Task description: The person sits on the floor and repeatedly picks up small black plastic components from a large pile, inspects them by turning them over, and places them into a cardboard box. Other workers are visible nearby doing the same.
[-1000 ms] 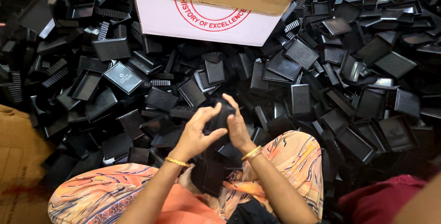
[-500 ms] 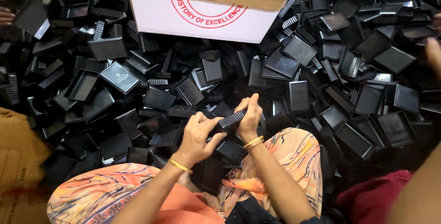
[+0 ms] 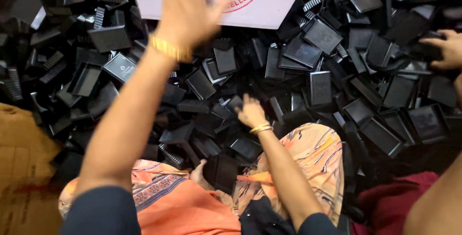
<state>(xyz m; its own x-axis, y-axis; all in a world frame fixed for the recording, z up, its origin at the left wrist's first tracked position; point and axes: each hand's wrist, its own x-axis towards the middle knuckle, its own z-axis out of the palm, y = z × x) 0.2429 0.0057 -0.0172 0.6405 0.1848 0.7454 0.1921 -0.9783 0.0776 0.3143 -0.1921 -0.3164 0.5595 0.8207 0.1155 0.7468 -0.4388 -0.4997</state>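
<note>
with the left hand (image 3: 187, 11) raised open and blurred at the far white cardboard box (image 3: 211, 1) and the right hand (image 3: 250, 112) curled, its grip not discernible, on the black plastic trays (image 3: 216, 119) heaped ahead, pieces could be knocked sliding onto the lap.

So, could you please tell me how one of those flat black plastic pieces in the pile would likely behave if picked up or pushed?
A black plastic piece looks thin and flat, so probably light and stiff. Its smooth, slightly glossy face suggests it may slide easily over neighbours. Being rectangular, it seems unlikely to roll, though pushing one in the loose heap would likely shift others.
</note>
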